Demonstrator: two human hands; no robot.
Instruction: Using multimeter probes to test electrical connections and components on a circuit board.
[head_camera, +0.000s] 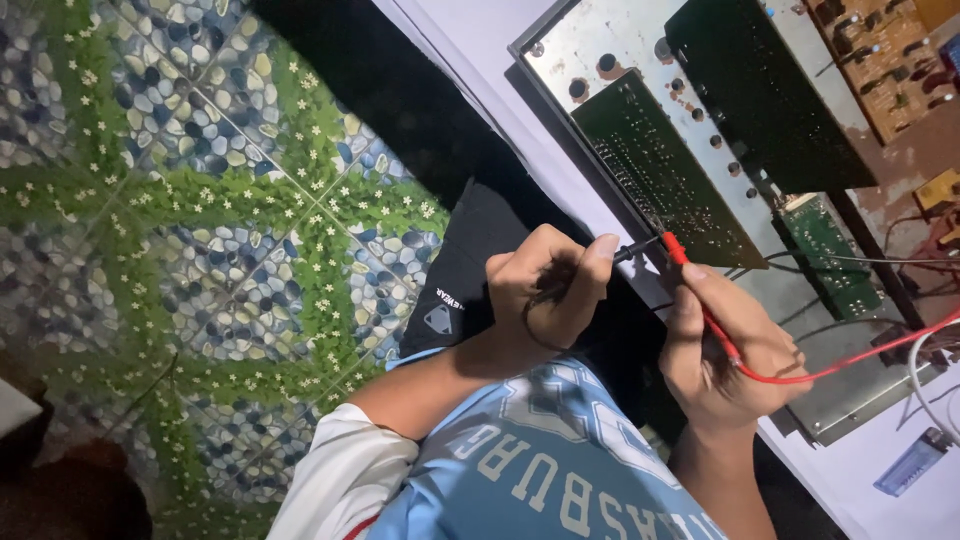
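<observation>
Left hand (545, 290) has its grip closed on the black probe (635, 250); right hand (720, 345) pinches the red probe (700, 300); both tips sit at the green circuit board (670, 175).

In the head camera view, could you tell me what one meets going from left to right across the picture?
Pebble-and-flower patterned floor → left hand holding the black probe → right hand holding the red probe → small green circuit board → blue lighter.

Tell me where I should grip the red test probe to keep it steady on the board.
Grip the red probe on its plastic shaft just behind the tip, pen-style, coming from the wire end. The right hand already pinches it there; the metal tip stays bare against the green circuit board.
</observation>
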